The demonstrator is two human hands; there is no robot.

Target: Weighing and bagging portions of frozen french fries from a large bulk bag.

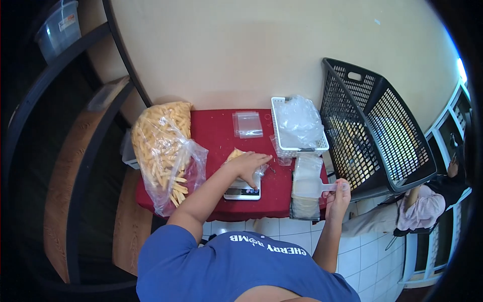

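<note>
My left hand (249,166) is spread over a small digital kitchen scale (241,195), its thumb close to the scale's buttons. Partly hidden under that hand, a clear plastic bag with yellow snack sticks (234,154) lies on the scale; whether my palm touches it cannot be seen. In my right hand (337,198) is the handle of a clear plastic scoop (307,188). The scoop is above a stack of clear plastic bags (308,168) at the table's right front edge. To the left leans a large open clear bag of snack sticks (162,128), some showing at its mouth.
A red-covered table (211,132) bears flat zip bags (248,124) and a white basket (279,113) holding clear plastic bags (300,120). At right stands a tall black perforated crate (351,102). Dark-framed wooden shelves (75,181) flank the left. Another person (419,207) is beyond the crate.
</note>
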